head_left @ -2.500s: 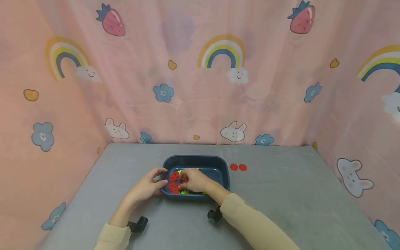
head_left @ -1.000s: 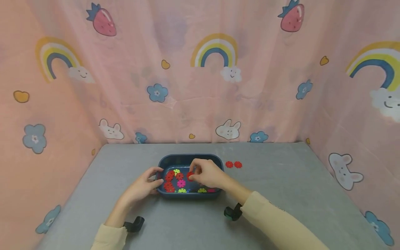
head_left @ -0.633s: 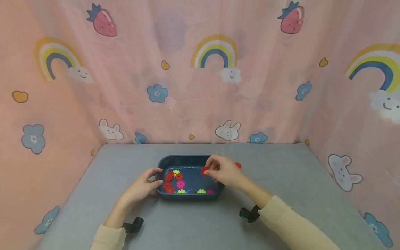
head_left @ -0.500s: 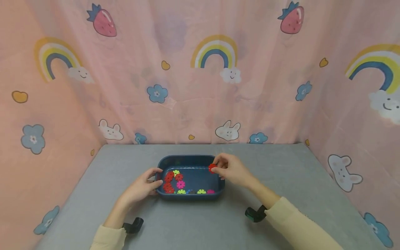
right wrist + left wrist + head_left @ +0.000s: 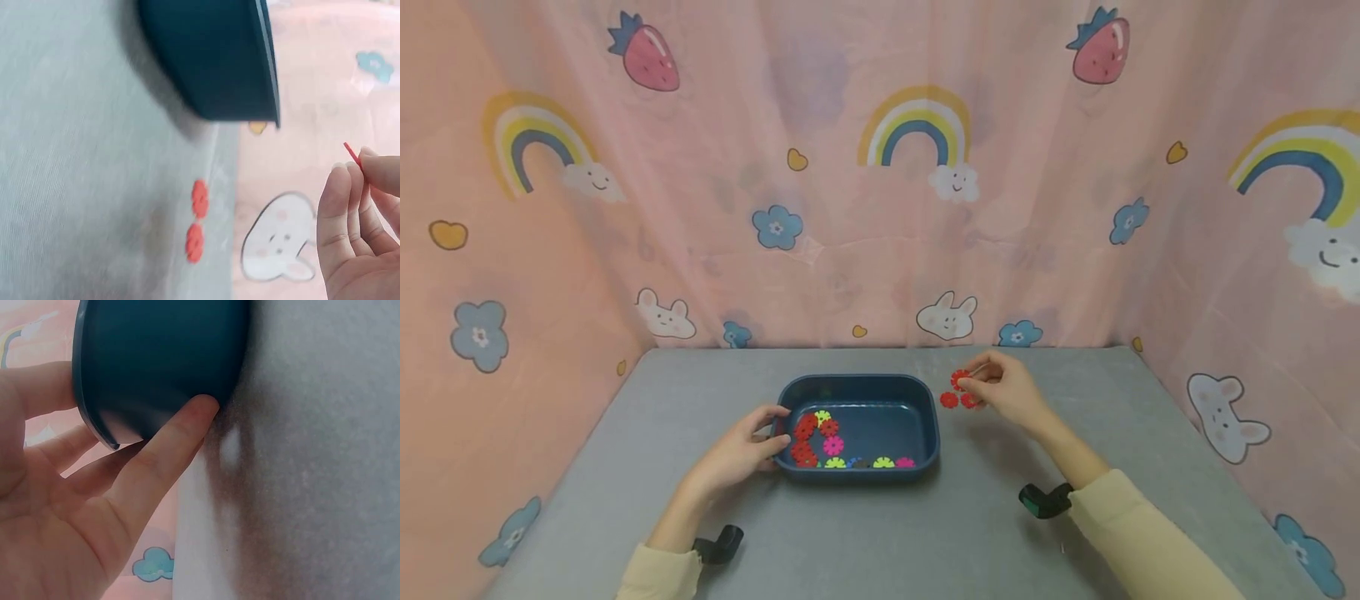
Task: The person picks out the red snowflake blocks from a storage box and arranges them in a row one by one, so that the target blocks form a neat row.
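Observation:
My left hand (image 5: 741,450) holds the left end of a dark blue tray (image 5: 856,475); in the left wrist view its fingers (image 5: 181,425) lie against the tray's outer wall. My right hand (image 5: 1011,392) pinches a red notched plastic disc (image 5: 959,379) between thumb and fingertips, raised above the table right of the tray. In the right wrist view this held disc (image 5: 351,150) shows edge-on. Two like red discs lie side by side on the table below, one red disc (image 5: 949,400) nearer the tray, the other partly behind my right hand.
Inside the tray, several red discs (image 5: 805,427) gather at the left, with a pink disc (image 5: 833,446) beside them. Yellow-green discs, including a yellow-green disc (image 5: 883,462), and a blue one lie along its near wall. A pink patterned curtain (image 5: 850,275) surrounds the grey table (image 5: 850,542).
My right hand has picked a red disc out of the tray and carried it right, over the rim, to above the two red discs. My left hand stays at the tray's left end.

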`<state>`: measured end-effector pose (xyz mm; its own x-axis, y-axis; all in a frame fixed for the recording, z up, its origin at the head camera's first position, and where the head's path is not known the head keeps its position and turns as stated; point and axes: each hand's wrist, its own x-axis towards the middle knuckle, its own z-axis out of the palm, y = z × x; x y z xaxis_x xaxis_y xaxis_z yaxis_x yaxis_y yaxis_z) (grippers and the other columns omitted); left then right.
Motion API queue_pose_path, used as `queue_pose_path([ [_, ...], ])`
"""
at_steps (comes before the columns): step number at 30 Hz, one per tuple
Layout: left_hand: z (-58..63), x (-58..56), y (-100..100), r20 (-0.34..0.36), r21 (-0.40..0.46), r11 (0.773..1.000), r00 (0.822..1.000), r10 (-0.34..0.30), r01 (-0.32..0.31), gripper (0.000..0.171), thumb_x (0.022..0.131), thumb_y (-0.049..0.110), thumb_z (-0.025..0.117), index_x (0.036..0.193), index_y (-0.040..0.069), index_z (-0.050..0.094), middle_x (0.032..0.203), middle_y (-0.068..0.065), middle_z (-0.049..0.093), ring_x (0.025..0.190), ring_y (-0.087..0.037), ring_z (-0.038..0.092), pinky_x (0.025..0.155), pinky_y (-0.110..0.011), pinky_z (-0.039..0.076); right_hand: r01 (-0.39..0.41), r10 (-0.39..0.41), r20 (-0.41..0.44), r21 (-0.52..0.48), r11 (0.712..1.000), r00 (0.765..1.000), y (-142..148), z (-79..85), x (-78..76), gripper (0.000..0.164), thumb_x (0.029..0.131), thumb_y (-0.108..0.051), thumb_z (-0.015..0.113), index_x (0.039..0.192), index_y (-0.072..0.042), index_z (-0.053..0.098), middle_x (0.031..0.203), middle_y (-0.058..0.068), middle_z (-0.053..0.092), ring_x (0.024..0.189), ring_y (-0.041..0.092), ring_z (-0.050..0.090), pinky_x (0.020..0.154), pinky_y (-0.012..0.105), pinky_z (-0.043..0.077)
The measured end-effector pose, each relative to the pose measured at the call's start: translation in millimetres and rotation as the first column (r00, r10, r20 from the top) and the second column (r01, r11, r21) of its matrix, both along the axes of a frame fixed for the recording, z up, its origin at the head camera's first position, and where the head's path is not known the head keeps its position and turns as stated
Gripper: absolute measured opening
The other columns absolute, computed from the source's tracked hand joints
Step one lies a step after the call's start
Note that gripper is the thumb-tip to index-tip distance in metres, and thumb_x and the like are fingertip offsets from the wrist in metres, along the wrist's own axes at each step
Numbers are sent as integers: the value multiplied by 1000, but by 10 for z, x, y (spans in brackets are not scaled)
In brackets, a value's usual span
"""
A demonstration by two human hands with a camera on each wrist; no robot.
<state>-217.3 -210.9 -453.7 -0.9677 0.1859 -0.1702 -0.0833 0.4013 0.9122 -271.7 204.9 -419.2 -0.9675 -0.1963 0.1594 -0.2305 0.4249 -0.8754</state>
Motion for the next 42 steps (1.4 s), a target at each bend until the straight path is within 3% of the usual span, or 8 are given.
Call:
queue_pose_path([
  [6, -31, 8, -11, -2, 16, 1000, 1000, 3, -3, 46, 99, 14, 66, 142, 7, 51, 159, -27, 31, 125, -39, 59, 84, -43, 60, 47, -48, 41, 25, 999, 998, 182, -120, -97, 26, 96, -16, 73, 112, 2, 61, 96, 22, 71, 80, 42, 68, 71, 34, 61],
  [13, -54, 8, -24, -2, 22, 1000, 1000, -7, 7, 46, 99, 15, 67, 142, 7, 51, 159, -28, 31, 125, -38, 60, 84, -43, 60, 76, -83, 111, 65, 995, 990, 336, -290, -204, 29, 97, -13, 70, 114, 7, 57, 91, 28, 69, 69, 26, 67, 67, 35, 61],
  [22, -60, 13, -12, -3, 22, 1000, 1000, 1, -1, 45, 99, 15, 67, 141, 8, 52, 159, -27, 32, 125, -39, 59, 83, -43, 61, 123, -150, 169, 157, 980, 974, 466, -541, -311, 27, 95, -8, 71, 111, 8, 57, 76, 12, 69, 61, 21, 67, 60, 32, 60],
  [26, -55, 13, 0, -1, 15, 1000, 1000, 8, -8, 45, 99, 15, 67, 141, 8, 52, 159, -27, 32, 125, -39, 60, 83, -43, 60, 120, -154, 191, 179, 976, 969, 482, -607, -314, 24, 95, -7, 71, 108, 8, 57, 75, 10, 68, 61, 19, 67, 60, 32, 60],
  [33, -47, -11, 5, 5, 16, 1000, 1000, 17, -17, 45, 100, 15, 66, 141, 9, 52, 159, -26, 31, 123, -37, 61, 84, -43, 60, 97, -139, 164, 238, 966, 977, 479, -625, -352, 24, 95, -10, 72, 107, 7, 59, 77, 10, 69, 62, 17, 66, 59, 33, 60],
  [42, -29, -16, -7, 0, 6, 1000, 1000, 4, -4, 45, 100, 14, 65, 143, 8, 50, 160, -27, 30, 124, -38, 60, 85, -43, 60, 87, -137, 126, 338, 937, 982, 429, -463, -293, 21, 98, -14, 68, 105, 4, 59, 75, 10, 65, 59, 20, 64, 57, 33, 58],
])
